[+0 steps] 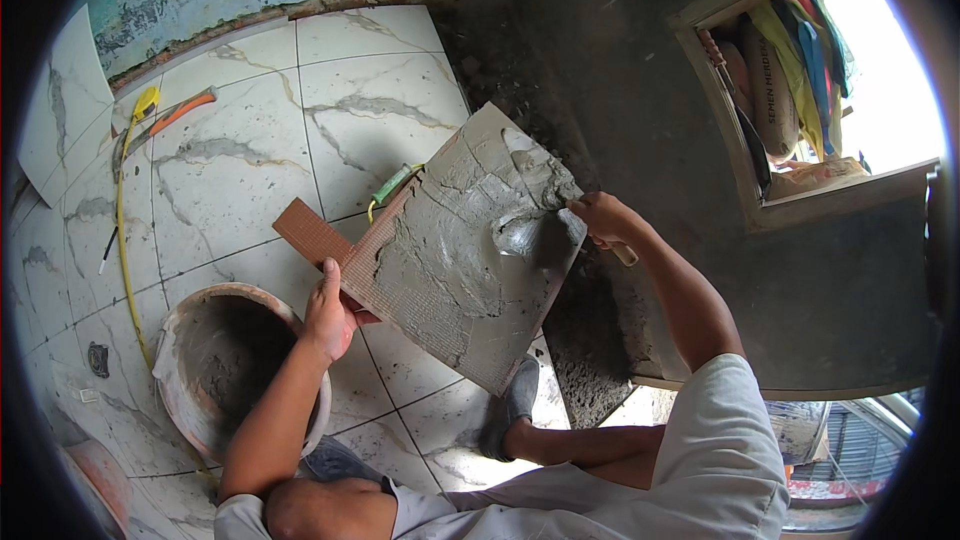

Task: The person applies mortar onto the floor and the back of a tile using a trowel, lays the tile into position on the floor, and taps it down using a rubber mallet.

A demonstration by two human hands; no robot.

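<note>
A large tile (440, 270) is held tilted, back side up, spread unevenly with wet grey mortar. My left hand (332, 312) grips its left corner, thumb along the edge, beside a brown strip (302, 228) that sticks out to the left. My right hand (605, 220) is closed on a trowel's handle (625, 252) at the tile's right side; the metal blade (518, 234) lies in the mortar, partly coated. A green-handled tool (394, 186) shows just behind the tile's upper-left edge.
A mortar bucket (170, 370) stands at lower left on the tiled floor (225, 180). A yellow tape measure (143, 103), an orange-handled hammer (180, 115) and a loose tile (68, 100) are upper left. A dark mortar-strewn strip (590, 380) borders the grey wall (760, 290) with its window opening.
</note>
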